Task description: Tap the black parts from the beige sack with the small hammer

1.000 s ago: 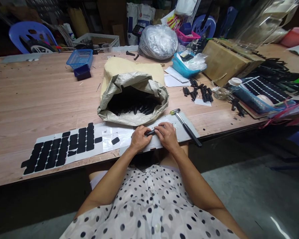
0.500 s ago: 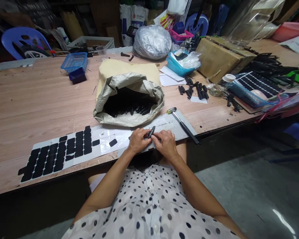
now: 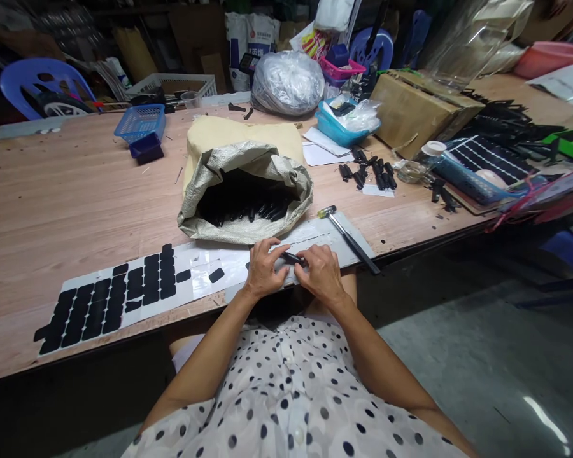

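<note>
You sit at a long light-brown wooden table (image 3: 76, 191) in a crowded workroom, with a blue plastic chair (image 3: 38, 79) behind its far left edge. A small blue plastic basket (image 3: 141, 122) stands far out on the table, and a knotted bundle of clear plastic bags (image 3: 286, 83) and a brown cardboard box (image 3: 420, 108) stand to the right of it. An open grey woven sack (image 3: 210, 184) lies in front of you, its mouth facing you and dark parts showing inside. Loose black cylindrical pieces (image 3: 370, 173) are scattered to the right of it. A white backing sheet with rows of black rectangular pads (image 3: 124, 286) lies along the near edge to your left. A pale grey flat strip (image 3: 325, 238) lies under your hands, with a small black-handled hammer (image 3: 348, 238) lying at a slant across its right end. Your left hand (image 3: 262, 270) and right hand (image 3: 321, 273) rest close together on that strip, knuckles up and fingers curled inward. Between their fingertips you pinch a short black rod-shaped part (image 3: 292, 257), one end in each hand, lying nearly flat just above the strip, near the table's front edge.
</note>
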The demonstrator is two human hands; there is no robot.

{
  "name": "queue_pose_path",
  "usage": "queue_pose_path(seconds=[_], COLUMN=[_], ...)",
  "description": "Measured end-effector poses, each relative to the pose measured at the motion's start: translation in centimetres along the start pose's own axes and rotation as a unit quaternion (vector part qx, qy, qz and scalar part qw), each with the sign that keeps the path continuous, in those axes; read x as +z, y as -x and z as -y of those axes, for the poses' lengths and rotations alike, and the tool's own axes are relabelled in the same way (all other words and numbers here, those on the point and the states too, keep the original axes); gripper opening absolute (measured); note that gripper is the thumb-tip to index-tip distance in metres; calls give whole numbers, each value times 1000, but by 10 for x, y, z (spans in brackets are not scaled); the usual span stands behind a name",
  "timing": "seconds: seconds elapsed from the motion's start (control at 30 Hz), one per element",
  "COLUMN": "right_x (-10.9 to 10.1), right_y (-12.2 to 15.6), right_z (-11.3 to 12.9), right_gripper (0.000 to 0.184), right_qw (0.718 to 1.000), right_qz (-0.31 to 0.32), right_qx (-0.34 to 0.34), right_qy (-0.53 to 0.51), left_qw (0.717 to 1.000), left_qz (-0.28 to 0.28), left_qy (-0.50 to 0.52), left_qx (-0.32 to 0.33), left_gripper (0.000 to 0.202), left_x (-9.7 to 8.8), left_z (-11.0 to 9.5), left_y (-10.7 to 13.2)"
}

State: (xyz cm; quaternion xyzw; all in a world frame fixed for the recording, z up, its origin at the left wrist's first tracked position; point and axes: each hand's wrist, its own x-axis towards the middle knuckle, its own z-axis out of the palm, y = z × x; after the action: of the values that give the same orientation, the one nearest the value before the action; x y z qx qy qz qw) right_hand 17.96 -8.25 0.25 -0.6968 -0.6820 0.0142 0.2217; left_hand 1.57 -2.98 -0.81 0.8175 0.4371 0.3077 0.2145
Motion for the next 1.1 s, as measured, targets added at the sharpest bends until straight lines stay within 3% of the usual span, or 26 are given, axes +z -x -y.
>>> queue_pose_path(seconds=[0.27, 0.73, 0.83, 0.93, 1.0, 1.1], right_x=[7, 8, -4, -18, -25, -28], right_y=[-2, -19, -24, -30, -34, -38], right_z=[-15, -18, -37, -63, -77, -90], right_gripper=[23, 28, 29, 32, 35, 36], right_qw=[999, 996, 996, 985, 972, 959], right_qz=[16, 18, -42, -99, -85, -17], right_qx=[-17, -2, 40, 140, 208, 266], right_qy=[-33, -88, -61, 13, 63, 96], left_qw=[997, 997, 997, 997, 998, 998], left_qz=[53, 34, 37, 39, 35, 31], left_qy=[20, 8, 6, 3, 3, 6], left_qx=[-53, -71, -70, -65, -59, -47], left_gripper=[14, 13, 14, 14, 14, 14], left_x=[3, 4, 5, 5, 4, 4], left_z=[4, 5, 5, 6, 6, 7], left_y=[-6, -7, -7, -7, -7, -7])
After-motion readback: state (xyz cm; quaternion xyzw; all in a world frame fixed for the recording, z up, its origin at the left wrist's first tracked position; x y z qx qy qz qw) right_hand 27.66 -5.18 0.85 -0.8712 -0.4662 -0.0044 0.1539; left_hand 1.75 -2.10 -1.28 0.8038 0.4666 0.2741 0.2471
